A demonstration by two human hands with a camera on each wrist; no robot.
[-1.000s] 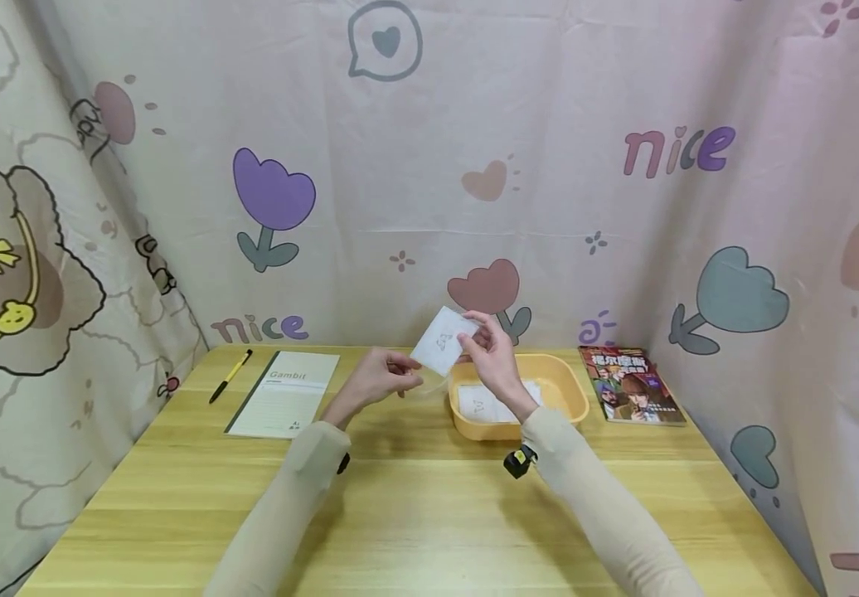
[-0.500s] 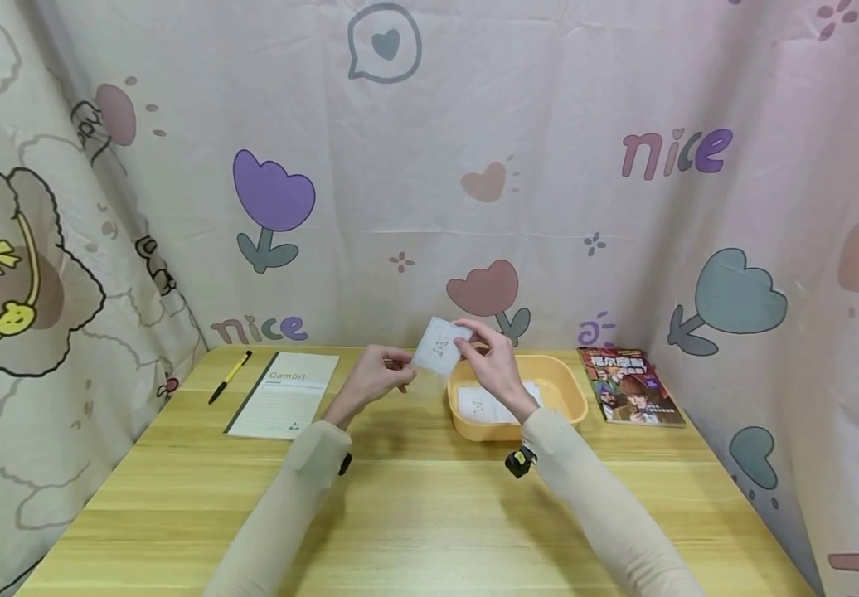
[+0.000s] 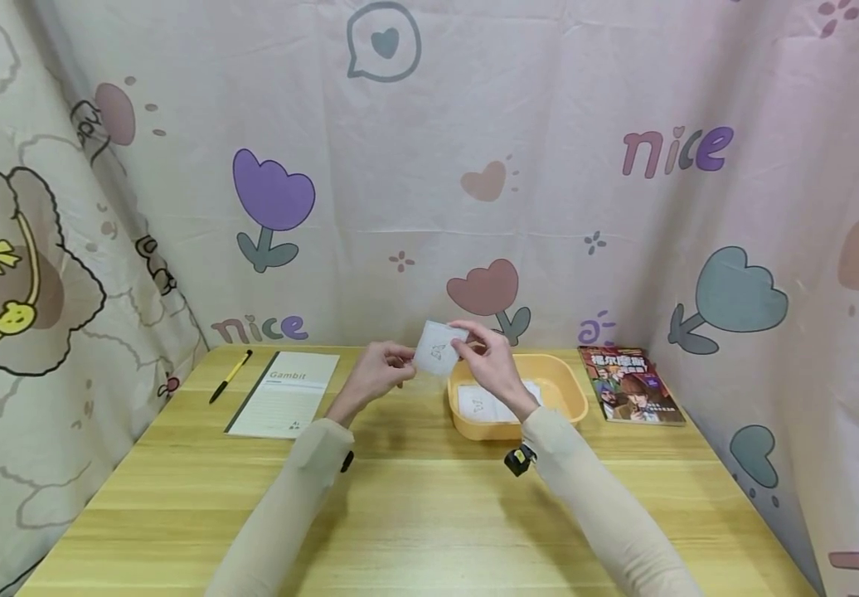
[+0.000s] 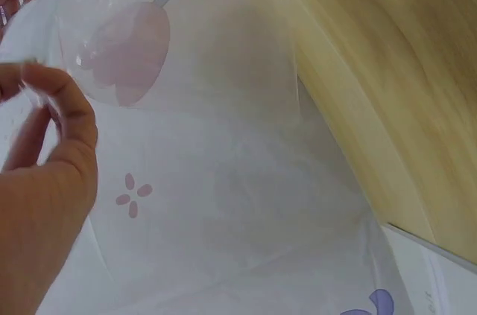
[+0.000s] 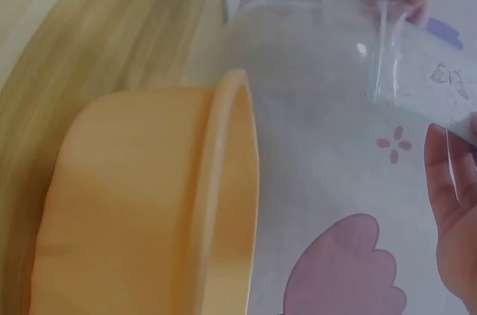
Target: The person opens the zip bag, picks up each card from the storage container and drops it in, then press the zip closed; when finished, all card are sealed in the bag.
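Observation:
My right hand (image 3: 491,365) pinches a flat white square (image 3: 435,350) with a small grey line drawing, held up above the table. From the left, my left hand (image 3: 373,373) pinches a clear plastic bag (image 5: 298,39) near its mouth. That bag is almost invisible in the head view; in the left wrist view its see-through sheet (image 4: 223,69) hangs beside the fingers. The right wrist view has the square's edge right at the bag's mouth strip, overlapping it. Below the right hand, another white square (image 3: 478,404) with a similar drawing lies in a yellow plastic bin (image 3: 567,394).
A Gambit notebook (image 3: 283,398) and a yellow-and-black pen (image 3: 230,377) lie at the left of the wooden table (image 3: 429,514). Right of the bin is a colourful book (image 3: 633,388). A printed curtain (image 3: 400,182) hangs behind the table.
The white square has come down slightly and turned more upright, and my right hand has lowered with it. My left hand's fingers are now right at the square's left edge.

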